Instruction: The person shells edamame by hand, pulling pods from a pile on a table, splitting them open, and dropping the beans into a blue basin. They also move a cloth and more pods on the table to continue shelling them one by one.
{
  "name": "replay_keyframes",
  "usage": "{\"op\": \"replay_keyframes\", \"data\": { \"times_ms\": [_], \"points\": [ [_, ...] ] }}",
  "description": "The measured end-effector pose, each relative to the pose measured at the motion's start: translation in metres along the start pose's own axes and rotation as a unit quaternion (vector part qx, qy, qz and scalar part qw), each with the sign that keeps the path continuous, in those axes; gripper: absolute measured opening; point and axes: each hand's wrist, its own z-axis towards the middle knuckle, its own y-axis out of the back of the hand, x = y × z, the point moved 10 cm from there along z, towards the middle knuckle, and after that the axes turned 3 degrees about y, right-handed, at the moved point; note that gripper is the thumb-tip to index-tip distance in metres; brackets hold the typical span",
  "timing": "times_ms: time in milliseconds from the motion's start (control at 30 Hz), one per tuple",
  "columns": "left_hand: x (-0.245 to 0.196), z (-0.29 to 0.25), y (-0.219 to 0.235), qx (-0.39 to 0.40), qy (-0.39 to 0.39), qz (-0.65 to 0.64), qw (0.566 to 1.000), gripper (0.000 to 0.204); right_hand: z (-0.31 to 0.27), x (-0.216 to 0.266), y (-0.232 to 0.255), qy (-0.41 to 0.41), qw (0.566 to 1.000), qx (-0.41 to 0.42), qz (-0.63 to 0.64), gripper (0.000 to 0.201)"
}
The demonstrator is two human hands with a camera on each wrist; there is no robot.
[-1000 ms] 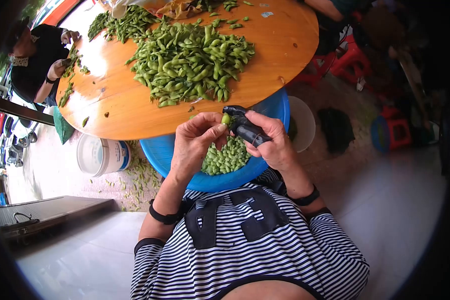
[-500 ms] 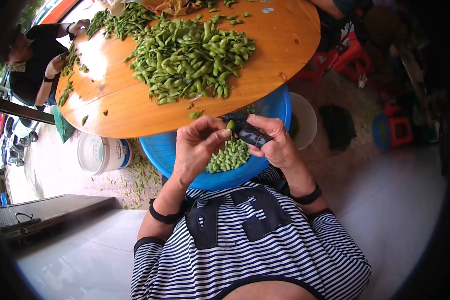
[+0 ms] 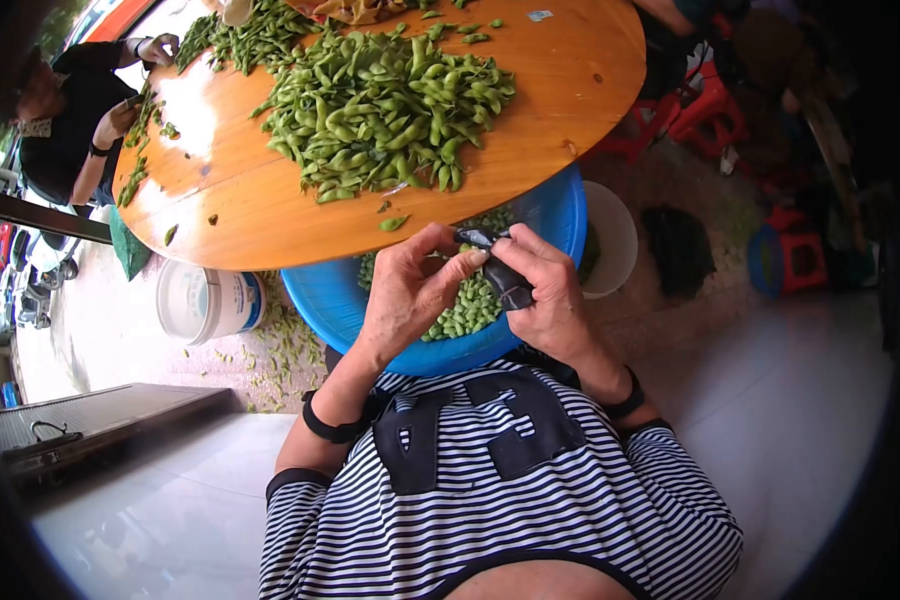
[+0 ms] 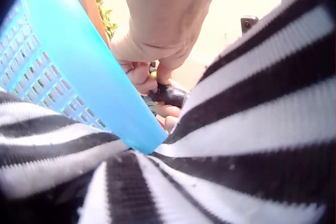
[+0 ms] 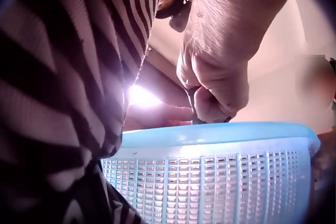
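My left hand (image 3: 402,290) pinches between thumb and fingertips at the front end of a shiny black wrapped thing (image 3: 510,287). My right hand (image 3: 558,305) curls its fingers round that black thing; whether it is a tool or a finger cover I cannot tell. A small green bean pod (image 4: 153,75) shows between the hands in the left wrist view. Beneath both hands, shelled green beans (image 3: 468,312) lie in a blue plastic basket (image 3: 315,312). A large heap of green bean pods (image 3: 390,120) lies on the wooden table (image 3: 560,110) beyond them.
The table's edge overlaps the basket's far side. A white bucket (image 3: 185,305) stands left, a pale tub (image 3: 612,240) right. Another person (image 3: 75,110) handles pods at the table's left. Pods litter the floor (image 3: 275,350); red stools (image 3: 708,110) stand at right.
The green pod seen at my left fingertips earlier is now hidden in the head view. My left thumb has moved right, onto the black thing. The other person's far hand has reached forward.
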Motion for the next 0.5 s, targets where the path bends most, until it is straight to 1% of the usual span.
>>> {"op": "replay_keyframes", "data": {
  "times_ms": [67,100,133,200,233,267,300,333,400,433,467,500],
  "points": [
    [-0.009,-0.003,-0.005,-0.004,-0.012,0.044,0.999,0.02,-0.003,-0.004,-0.001,-0.013,1.0,-0.002,-0.006,0.038],
    [-0.01,-0.003,-0.007,0.009,-0.039,0.06,0.997,0.022,-0.003,-0.002,-0.001,-0.008,1.0,0.0,-0.025,0.039],
    [-0.009,-0.003,-0.006,0.009,-0.039,0.06,0.997,0.022,-0.004,0.0,-0.001,-0.003,0.999,0.001,-0.043,0.04],
    [-0.001,-0.003,-0.011,0.049,0.0,0.024,0.999,0.022,-0.005,0.003,-0.004,0.002,0.998,-0.005,-0.055,0.041],
    [0.001,-0.002,-0.01,0.047,0.001,0.023,0.999,0.022,-0.006,0.006,-0.004,0.008,0.998,-0.011,-0.068,0.042],
    [0.006,0.0,-0.015,0.081,0.018,-0.088,0.993,0.022,-0.006,0.009,-0.006,0.008,0.998,-0.01,-0.067,0.042],
    [0.008,0.0,-0.021,0.114,0.034,-0.199,0.973,0.022,-0.005,0.012,-0.006,0.002,0.998,-0.016,-0.064,0.041],
    [0.009,0.001,-0.02,0.114,0.033,-0.198,0.973,0.022,-0.004,0.013,-0.005,-0.004,0.998,-0.021,-0.061,0.04],
    [0.012,0.0,-0.02,0.128,0.059,-0.299,0.944,0.021,-0.001,0.011,-0.003,0.001,0.999,-0.02,-0.039,0.037],
    [0.012,0.001,-0.019,0.147,0.054,-0.289,0.944,0.023,0.0,0.01,-0.002,0.006,1.0,-0.018,-0.016,0.035],
    [0.011,0.001,-0.015,0.147,0.054,-0.289,0.944,0.023,0.001,0.006,-0.001,0.007,1.0,-0.018,-0.016,0.035],
    [0.008,0.0,-0.013,0.152,0.045,-0.249,0.955,0.022,0.0,0.0,-0.002,0.003,1.0,-0.012,0.004,0.032]
  ]
}}
